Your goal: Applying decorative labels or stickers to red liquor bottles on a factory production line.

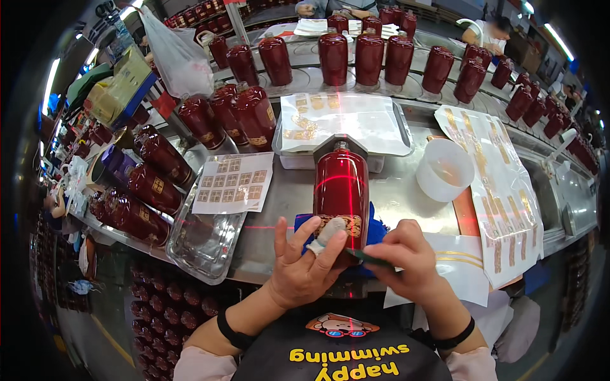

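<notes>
A dark red glass bottle [341,184] lies in front of me, its neck in a grey notched holder [361,149] and its base end toward me over a blue cloth [379,230]. Red laser lines cross the glass. Near the base, a gold ornamental decal [351,227] sits on the bottle. My left hand [302,273] is open, fingers spread, and a finger with a white wrap [330,232] presses on the decal. Closed in a pinch, my right hand [406,260] holds a thin dark green scraper [372,258] against the bottle's lower right side.
Decal sheets lie on a tray [397,101] behind the bottle, on a clear tray [210,254] at left, and on a board [460,219] at right. A white tub [443,171] stands right. Red bottles [270,60] line the conveyor and left side. Other people work beyond.
</notes>
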Demonstrator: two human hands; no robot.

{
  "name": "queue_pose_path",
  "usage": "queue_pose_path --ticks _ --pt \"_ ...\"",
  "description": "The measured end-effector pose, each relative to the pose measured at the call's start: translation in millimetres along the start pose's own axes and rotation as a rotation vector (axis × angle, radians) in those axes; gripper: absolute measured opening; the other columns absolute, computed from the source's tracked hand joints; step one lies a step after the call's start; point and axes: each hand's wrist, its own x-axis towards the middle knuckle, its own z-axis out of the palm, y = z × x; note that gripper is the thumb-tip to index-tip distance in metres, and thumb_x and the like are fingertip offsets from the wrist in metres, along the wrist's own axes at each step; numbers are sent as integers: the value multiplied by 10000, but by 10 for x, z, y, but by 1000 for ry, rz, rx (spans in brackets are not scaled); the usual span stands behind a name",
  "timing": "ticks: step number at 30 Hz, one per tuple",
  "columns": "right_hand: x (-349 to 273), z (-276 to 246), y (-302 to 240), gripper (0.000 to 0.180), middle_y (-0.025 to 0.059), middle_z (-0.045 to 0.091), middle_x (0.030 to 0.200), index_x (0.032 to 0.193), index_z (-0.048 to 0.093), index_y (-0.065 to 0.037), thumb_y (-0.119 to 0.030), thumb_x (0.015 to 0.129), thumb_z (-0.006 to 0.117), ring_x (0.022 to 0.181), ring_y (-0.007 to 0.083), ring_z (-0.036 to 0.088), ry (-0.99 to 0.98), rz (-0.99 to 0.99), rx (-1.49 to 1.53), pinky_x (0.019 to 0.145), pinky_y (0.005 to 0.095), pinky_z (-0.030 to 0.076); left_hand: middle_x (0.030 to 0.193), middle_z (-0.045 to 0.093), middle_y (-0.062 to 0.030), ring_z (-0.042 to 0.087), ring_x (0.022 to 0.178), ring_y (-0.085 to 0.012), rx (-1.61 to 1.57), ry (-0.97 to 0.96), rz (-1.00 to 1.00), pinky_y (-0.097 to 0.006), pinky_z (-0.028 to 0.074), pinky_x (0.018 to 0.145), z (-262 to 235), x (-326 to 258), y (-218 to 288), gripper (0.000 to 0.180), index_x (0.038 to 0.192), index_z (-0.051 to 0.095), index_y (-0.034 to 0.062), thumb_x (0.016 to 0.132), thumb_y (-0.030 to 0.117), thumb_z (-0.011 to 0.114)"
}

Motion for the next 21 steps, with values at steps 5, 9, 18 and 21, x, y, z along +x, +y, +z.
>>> queue_pose_path --ticks 5,9,18,21 --pt "-73 -22 163 181 70 584 821 994 665 -3 -82 857 752 714 172 566 196 448 291 643 293 447 1278 664 -44 449 1370 -268 205 -132 161 -623 138 1189 -39 124 51 456 1378 568 176 929 258 564" --pt "-48 134 212 173 92 624 831 977 656 -3 -81 845 736 744 190 600 236 547 258 684 303 473 1108 689 -24 446 1372 -263 152 -167 202 -627 98 1197 -80 162 89 408 1283 654 190 884 234 577" --pt "7 297 471 213 85 641 888 1039 615 -12 -70 861 717 814 167 598 246 589 451 753 304 482 1312 652 -50 512 1316 -236 -94 126 -13 -544 193 1217 41 -130 100 554 1351 581 96 830 186 749" --pt "0 295 435 264 108 562 822 993 651 -43 -19 754 759 735 268 551 272 110 -161 680 368 449 1363 615 -68 494 1330 -258 -108 161 -27 -562 197 1208 105 -207 83 618 1386 545 83 819 198 760"
